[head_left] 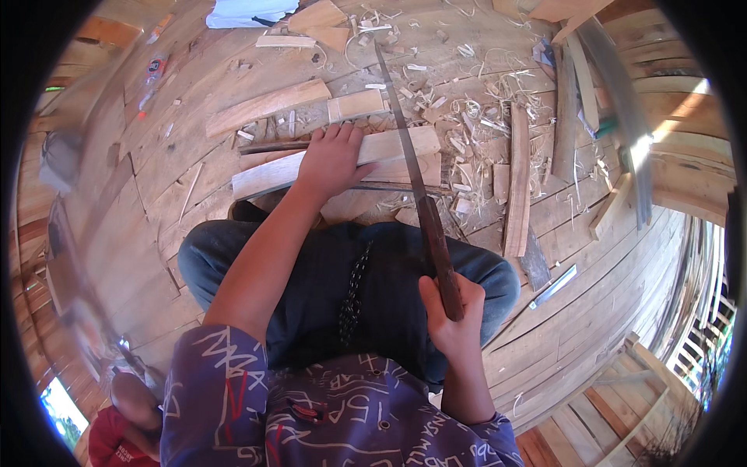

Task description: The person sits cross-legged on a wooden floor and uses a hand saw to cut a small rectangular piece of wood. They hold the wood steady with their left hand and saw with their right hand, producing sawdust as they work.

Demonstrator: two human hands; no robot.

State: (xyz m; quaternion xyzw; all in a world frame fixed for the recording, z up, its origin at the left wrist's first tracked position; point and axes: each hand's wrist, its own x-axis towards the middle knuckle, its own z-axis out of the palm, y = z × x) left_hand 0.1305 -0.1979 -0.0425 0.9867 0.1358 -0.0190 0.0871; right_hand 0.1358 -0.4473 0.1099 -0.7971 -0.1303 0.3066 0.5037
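- Head view: left hand (331, 159), 11 o'clock, lies palm-down across the pale board (383, 146); fingers over its far edge, thumb at the near edge. Grip pinches the board, presumably to steady it against the wood pieces around it.
- Right hand (453, 333), between 4 and 5 o'clock: grip closed around the dark wooden handle (440, 249), near its butt end, probably for reach.
- Long narrow blade (400, 121) points toward 12 and crosses above the board, right of the left hand, likely so the fingers clear it. Contact: cannot tell.
- Shavings (517, 93) at 1 o'clock, long plank (517, 183) at 2; both on floorboards (611, 284), seemingly pushed aside for working room.
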